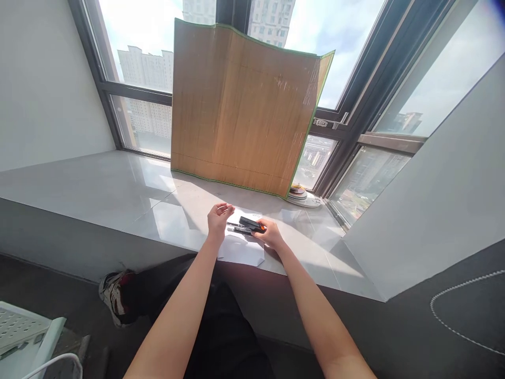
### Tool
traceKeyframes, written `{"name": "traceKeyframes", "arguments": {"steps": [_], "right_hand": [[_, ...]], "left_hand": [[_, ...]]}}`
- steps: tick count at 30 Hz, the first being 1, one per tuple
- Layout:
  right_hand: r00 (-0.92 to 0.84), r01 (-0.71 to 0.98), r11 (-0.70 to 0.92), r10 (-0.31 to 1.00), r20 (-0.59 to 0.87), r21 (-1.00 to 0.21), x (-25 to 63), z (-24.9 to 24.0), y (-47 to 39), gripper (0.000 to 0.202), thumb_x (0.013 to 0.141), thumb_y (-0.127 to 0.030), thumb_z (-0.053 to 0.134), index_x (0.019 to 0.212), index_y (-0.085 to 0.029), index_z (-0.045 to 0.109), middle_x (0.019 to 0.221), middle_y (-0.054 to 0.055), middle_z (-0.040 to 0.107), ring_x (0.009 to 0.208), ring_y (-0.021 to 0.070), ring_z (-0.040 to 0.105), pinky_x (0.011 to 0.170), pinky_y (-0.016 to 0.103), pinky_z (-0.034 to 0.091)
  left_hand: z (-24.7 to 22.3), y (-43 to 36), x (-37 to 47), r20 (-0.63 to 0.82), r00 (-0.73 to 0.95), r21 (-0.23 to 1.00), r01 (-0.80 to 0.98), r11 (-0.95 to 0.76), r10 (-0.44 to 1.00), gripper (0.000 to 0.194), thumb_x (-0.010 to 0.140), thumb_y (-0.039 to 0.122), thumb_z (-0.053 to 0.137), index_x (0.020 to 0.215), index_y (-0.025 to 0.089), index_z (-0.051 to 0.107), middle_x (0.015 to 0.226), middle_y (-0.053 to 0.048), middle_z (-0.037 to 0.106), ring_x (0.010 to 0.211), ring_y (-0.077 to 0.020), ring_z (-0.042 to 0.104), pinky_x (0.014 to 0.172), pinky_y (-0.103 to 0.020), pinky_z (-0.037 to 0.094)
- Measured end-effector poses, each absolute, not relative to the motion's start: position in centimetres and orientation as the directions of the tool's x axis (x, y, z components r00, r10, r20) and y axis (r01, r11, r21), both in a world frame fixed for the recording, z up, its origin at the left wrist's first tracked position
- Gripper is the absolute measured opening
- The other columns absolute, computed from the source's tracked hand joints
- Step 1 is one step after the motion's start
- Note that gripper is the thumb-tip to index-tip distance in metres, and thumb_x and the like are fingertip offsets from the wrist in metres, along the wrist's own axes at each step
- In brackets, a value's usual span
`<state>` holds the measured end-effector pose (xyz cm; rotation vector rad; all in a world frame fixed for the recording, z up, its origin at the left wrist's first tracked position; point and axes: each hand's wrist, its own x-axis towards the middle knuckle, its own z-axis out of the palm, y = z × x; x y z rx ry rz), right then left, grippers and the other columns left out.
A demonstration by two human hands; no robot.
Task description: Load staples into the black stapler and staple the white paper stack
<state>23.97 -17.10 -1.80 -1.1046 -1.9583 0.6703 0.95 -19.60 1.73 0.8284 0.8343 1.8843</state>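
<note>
White paper lies near the front edge of the pale window sill. Over it is a black stapler-like object with an orange spot at its right end, and my right hand has its fingers closed round that end. Dark pen-like items lie just below and left of the black object, close to my right fingertips. My left hand is raised at the paper's upper left, fingers curled with the tips together; anything between them is too small to make out.
A large brown bamboo mat with green edging leans against the window behind the paper. Stacked plates sit by its lower right corner. A white perforated metal item is at lower left, a beaded cord at right.
</note>
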Motion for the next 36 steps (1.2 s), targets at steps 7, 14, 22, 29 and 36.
{"name": "traceKeyframes", "arguments": {"steps": [7,14,22,29,36], "right_hand": [[-0.286,0.360,0.714,0.698,0.657,-0.601,23.0,1.0,-18.7,0.037,0.089,-0.052,0.081,0.119,-0.030,0.078,0.122,0.009,0.078,0.116,0.0318,0.068,0.104,0.051,0.055],[-0.353,0.270,0.782,0.624,0.698,-0.562,21.9,2.4,-20.9,0.020,0.095,-0.047,0.078,0.108,-0.032,0.083,0.108,0.007,0.082,0.103,0.0303,0.073,0.095,0.049,0.058],[0.231,0.342,0.417,0.831,0.505,-0.842,30.4,0.7,-11.6,0.054,0.078,-0.063,0.081,0.108,-0.020,0.069,0.105,0.015,0.080,0.098,0.0293,0.075,0.087,0.043,0.060],[0.350,0.551,0.087,0.879,0.324,-0.830,36.5,-2.9,-3.4,0.048,0.064,-0.039,0.082,0.107,-0.022,0.068,0.097,0.011,0.083,0.073,0.0228,0.069,0.071,0.035,0.055],[0.244,0.665,0.096,0.909,0.337,-0.741,36.3,-3.8,-1.9,0.047,0.062,-0.029,0.084,0.107,-0.022,0.072,0.095,0.008,0.083,0.068,0.0196,0.061,0.082,0.039,0.054]], "left_hand": [[2.3,-21.2,2.7,0.233,-0.016,0.940,-0.254,-0.229,0.972,0.064,0.057,0.037,0.106,0.108,0.021,0.071,0.122,-0.011,0.074,0.078,-0.0215,0.078,0.078,-0.037,0.060],[2.5,-21.7,2.7,0.250,0.192,0.942,-0.276,-0.192,0.949,0.064,0.064,0.047,0.102,0.113,0.021,0.071,0.096,-0.008,0.078,0.077,-0.0279,0.078,0.075,-0.038,0.057],[4.1,-22.5,2.9,0.318,0.058,0.855,-0.450,-0.259,0.946,0.061,0.081,0.079,0.077,0.098,0.020,0.071,0.102,-0.010,0.071,0.080,-0.0200,0.067,0.079,-0.035,0.052],[4.6,-22.8,3.4,0.295,0.168,0.809,-0.568,-0.153,0.940,0.057,0.090,0.077,0.069,0.110,0.023,0.075,0.100,-0.010,0.068,0.077,-0.0203,0.060,0.074,-0.038,0.053],[5.6,-22.4,1.4,0.113,-0.132,0.777,-0.606,-0.170,0.985,0.061,0.100,0.080,0.044,0.114,0.027,0.070,0.108,-0.011,0.067,0.094,-0.0250,0.064,0.083,-0.041,0.054]]}}
